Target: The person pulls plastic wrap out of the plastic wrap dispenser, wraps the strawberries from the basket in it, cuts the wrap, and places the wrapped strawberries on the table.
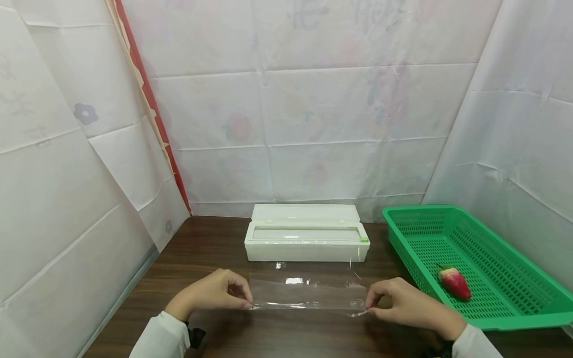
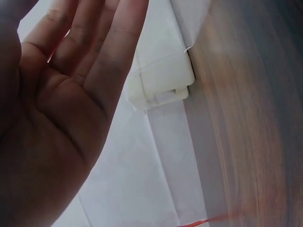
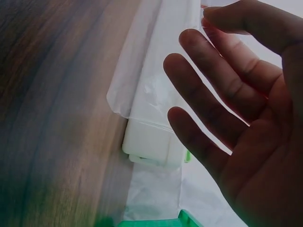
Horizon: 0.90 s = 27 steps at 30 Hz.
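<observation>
A clear sheet of plastic wrap [image 1: 304, 293] stretches toward me from a white wrap dispenser box [image 1: 306, 251], whose lid stands raised at the back. My left hand [image 1: 219, 292] pinches the near left corner of the sheet between thumb and index finger. At the near right corner, my right hand [image 1: 405, 306] pinches the film the same way. In the right wrist view the right thumb and index finger meet at the film's edge, and the other fingers are spread. The left fingertips are cut off in the left wrist view.
To the right stands a green plastic basket [image 1: 506, 268] with a red, pale-topped fruit [image 1: 455, 284] lying in it. A small green slider [image 1: 363, 239] sits at the box's right end. White printed sheeting [image 1: 304, 109] encloses the dark wooden table [image 1: 215, 238].
</observation>
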Each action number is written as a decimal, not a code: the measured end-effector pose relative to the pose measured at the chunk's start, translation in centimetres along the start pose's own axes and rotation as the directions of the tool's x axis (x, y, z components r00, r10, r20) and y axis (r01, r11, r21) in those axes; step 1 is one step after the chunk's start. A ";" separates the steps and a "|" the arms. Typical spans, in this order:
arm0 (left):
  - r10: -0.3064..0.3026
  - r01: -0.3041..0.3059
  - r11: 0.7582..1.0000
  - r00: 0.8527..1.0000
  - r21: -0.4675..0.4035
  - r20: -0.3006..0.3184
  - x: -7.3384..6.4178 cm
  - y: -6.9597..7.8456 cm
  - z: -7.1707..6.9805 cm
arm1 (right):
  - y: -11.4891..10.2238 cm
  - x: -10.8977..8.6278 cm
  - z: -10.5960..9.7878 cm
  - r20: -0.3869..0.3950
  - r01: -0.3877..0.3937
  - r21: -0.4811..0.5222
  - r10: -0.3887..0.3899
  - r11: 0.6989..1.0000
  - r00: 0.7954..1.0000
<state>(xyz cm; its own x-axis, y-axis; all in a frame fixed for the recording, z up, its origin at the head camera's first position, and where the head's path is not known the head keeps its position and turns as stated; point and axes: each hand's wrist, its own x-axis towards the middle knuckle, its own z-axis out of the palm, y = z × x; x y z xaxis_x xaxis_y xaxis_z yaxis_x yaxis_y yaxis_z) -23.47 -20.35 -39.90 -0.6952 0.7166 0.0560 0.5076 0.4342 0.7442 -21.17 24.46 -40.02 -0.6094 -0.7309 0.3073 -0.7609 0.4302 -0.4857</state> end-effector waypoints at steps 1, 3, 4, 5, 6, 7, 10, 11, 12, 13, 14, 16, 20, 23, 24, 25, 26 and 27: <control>-0.003 0.003 1.000 1.000 0.001 -0.001 0.0 -0.1 0.0 | 0.1 0.0 0.1 0.006 -0.002 0.002 0.002 1.000 1.000; -0.009 0.009 1.000 1.000 0.004 -0.002 0.0 -0.3 0.1 | 0.3 0.0 0.3 0.012 0.003 0.000 -0.003 1.000 1.000; -0.010 0.010 1.000 1.000 0.008 -0.002 0.1 -0.3 0.1 | 0.3 0.0 0.3 0.011 0.008 -0.004 -0.007 1.000 1.000; -0.012 0.012 1.000 1.000 0.010 -0.001 0.1 -0.4 0.2 | 0.4 0.0 0.4 0.011 0.011 -0.007 -0.011 1.000 1.000; -0.021 0.021 1.000 1.000 0.010 0.003 0.1 -0.4 0.2 | 0.4 0.0 0.5 0.013 0.011 -0.007 -0.011 1.000 1.000; -0.026 0.025 1.000 1.000 0.010 0.005 0.1 -0.5 0.3 | 0.4 0.1 0.5 0.015 0.011 -0.009 -0.010 1.000 1.000; -0.034 0.034 0.999 0.999 0.019 0.022 0.1 -0.5 0.5 | 0.3 0.1 0.8 0.029 -0.003 -0.022 0.003 1.000 1.000; -0.036 0.035 0.999 0.999 0.022 0.029 0.1 -0.5 0.6 | 0.3 0.1 0.9 0.039 -0.007 -0.026 0.008 1.000 0.999; -0.039 0.038 0.999 0.999 0.026 0.035 0.1 -0.4 0.6 | 0.3 0.1 1.0 0.051 -0.013 -0.026 0.014 1.000 0.999; -0.040 0.039 0.999 0.998 0.030 0.042 0.0 -0.4 0.7 | 0.2 0.0 1.1 0.062 -0.015 -0.028 0.017 0.999 0.998; -0.044 0.042 0.998 0.998 0.035 0.047 0.0 -0.4 0.8 | 0.2 0.0 1.3 0.074 -0.016 -0.028 0.018 0.999 0.997; -0.057 0.055 0.997 0.997 0.045 0.052 0.0 -0.4 0.9 | 0.2 0.0 1.5 0.095 -0.018 -0.022 0.019 1.000 0.995; -0.078 0.075 0.995 0.995 0.064 0.054 0.0 -0.4 0.9 | 0.2 0.0 1.7 0.113 -0.023 -0.016 0.024 1.000 0.993; -0.073 0.068 0.995 0.995 0.071 0.066 0.0 -0.3 1.0 | 0.2 0.0 1.8 0.124 -0.030 -0.022 0.033 0.999 0.992; -0.067 0.061 0.996 0.995 0.072 0.071 0.0 -0.3 1.1 | 0.2 0.0 1.9 0.127 -0.031 -0.028 0.034 0.999 0.991; -0.059 0.054 0.996 0.995 0.072 0.076 0.0 -0.3 1.1 | 0.2 0.0 1.9 0.132 -0.033 -0.030 0.036 0.999 0.991; -0.054 0.048 0.996 0.995 0.071 0.081 0.0 -0.3 1.2 | 0.2 0.0 1.9 0.134 -0.034 -0.035 0.038 0.999 0.990; -0.050 0.044 0.997 0.995 0.065 0.087 0.0 -0.2 1.2 | 0.2 -0.1 1.9 0.139 -0.036 -0.032 0.040 0.999 0.989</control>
<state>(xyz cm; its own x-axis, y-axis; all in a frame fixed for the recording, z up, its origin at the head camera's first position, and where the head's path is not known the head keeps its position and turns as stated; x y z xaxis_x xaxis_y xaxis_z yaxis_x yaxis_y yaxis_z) -23.00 -19.78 -40.88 -0.6727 0.7388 -0.0394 0.5081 0.5001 0.7012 -20.88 23.57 -41.73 -0.6027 -0.7794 0.1709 -0.7452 0.4733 -0.4697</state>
